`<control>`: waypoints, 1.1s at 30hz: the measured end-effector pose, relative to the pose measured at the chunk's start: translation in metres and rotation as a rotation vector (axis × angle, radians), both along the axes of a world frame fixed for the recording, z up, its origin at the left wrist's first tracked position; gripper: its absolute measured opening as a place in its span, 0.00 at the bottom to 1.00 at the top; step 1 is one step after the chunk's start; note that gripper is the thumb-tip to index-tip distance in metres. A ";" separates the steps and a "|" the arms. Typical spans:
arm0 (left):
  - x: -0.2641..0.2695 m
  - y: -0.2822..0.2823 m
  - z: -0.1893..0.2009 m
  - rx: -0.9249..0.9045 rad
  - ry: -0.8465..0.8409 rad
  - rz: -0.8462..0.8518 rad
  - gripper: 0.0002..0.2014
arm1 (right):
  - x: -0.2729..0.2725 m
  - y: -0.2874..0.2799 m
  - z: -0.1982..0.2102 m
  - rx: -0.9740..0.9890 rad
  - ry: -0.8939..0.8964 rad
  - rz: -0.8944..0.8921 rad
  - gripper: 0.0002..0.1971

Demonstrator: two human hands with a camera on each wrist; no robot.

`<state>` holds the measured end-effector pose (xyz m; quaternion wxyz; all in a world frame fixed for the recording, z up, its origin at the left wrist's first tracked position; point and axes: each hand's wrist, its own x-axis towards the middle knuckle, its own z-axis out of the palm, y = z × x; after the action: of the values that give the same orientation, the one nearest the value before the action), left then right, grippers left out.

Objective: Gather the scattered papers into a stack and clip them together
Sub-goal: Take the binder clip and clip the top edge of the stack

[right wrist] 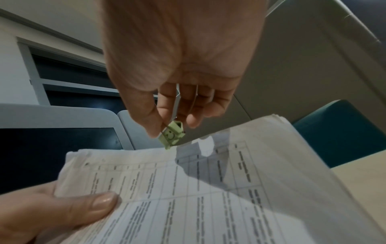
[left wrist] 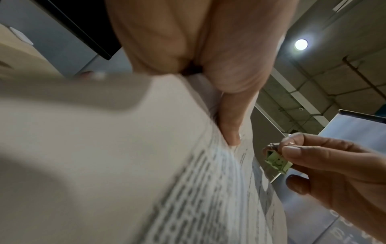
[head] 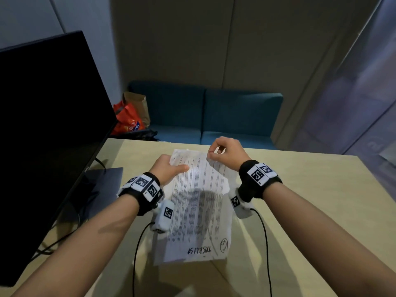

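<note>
A stack of printed papers (head: 199, 202) lies lengthwise on the wooden table (head: 310, 211), its far end lifted. My left hand (head: 169, 168) grips the stack's far left corner, thumb on top (right wrist: 100, 203). My right hand (head: 225, 153) hovers at the far right edge of the stack (right wrist: 208, 189) and pinches a small light-green binder clip (right wrist: 172, 136) between thumb and fingers. The clip (left wrist: 277, 162) hangs just above the papers' top edge, apart from it. The papers (left wrist: 125, 165) fill the left wrist view.
A black monitor (head: 47, 129) stands on the table's left side, its stand and cables beside my left arm. A teal sofa (head: 205, 114) with an orange bag (head: 128, 118) sits behind the table's far edge. Bare tabletop lies to the right.
</note>
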<state>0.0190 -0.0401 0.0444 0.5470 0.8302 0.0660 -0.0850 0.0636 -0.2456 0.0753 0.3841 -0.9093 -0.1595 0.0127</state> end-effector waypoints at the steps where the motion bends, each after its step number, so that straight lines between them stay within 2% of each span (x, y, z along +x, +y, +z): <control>1: 0.001 -0.001 0.001 -0.002 -0.005 0.005 0.09 | 0.001 -0.002 0.001 0.002 -0.007 0.005 0.02; 6: 0.004 -0.004 0.001 0.070 -0.021 0.005 0.03 | 0.005 -0.009 0.005 -0.024 -0.021 0.050 0.02; 9: 0.005 -0.005 0.001 0.162 -0.021 -0.022 0.06 | 0.007 -0.010 0.004 -0.081 -0.034 0.092 0.10; 12: 0.005 -0.006 0.001 0.239 -0.009 -0.060 0.13 | 0.008 -0.008 0.003 -0.177 -0.058 0.127 0.19; 17: 0.002 -0.009 0.003 0.331 -0.012 -0.093 0.19 | 0.009 -0.005 0.003 -0.350 -0.041 0.162 0.16; 20: 0.001 -0.009 0.005 0.365 -0.024 -0.110 0.23 | 0.010 -0.004 0.001 -0.389 -0.011 0.176 0.15; 28: 0.003 -0.004 -0.002 0.376 -0.002 -0.139 0.16 | 0.009 0.001 0.000 -0.456 0.006 0.217 0.17; 33: 0.003 -0.005 -0.001 0.395 -0.011 -0.138 0.22 | 0.008 0.004 0.000 -0.440 0.013 0.167 0.15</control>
<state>0.0222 -0.0447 0.0429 0.3669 0.9243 0.0215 -0.1030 0.0713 -0.2415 0.0753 0.1751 -0.9548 -0.2250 0.0847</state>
